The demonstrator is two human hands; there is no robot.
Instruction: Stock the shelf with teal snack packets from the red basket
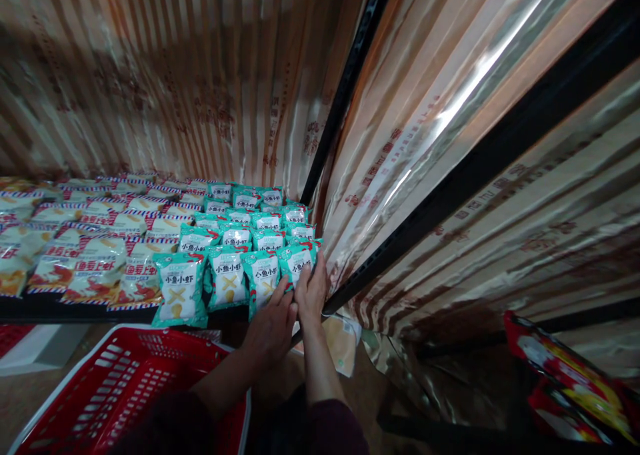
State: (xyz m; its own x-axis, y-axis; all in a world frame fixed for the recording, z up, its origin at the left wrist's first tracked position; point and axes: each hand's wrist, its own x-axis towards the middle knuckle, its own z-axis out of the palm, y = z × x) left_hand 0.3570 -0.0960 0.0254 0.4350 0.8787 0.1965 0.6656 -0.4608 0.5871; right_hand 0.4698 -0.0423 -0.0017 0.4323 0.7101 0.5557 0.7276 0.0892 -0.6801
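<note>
At the right end of the front row, a teal-and-white snack bag [297,258] stands tilted on the shelf. My right hand [311,294] closes around its right side and lower front. My left hand [270,323] is closed at its lower left, with fingertips also over the edge of the neighbouring teal snack bag [261,276]. Part of both bags is hidden by my fingers. More teal bags [229,278] stand in rows to the left and behind, the leftmost front one [179,287] leaning out over the shelf edge.
Cream snack bags with striped edges [95,265] fill the shelf's left side. Below is a red basket [125,362] with a white rim. A black shelf post [400,235] slants at the right, before a wrinkled golden curtain [450,108]. Red packets [570,375] lie lower right.
</note>
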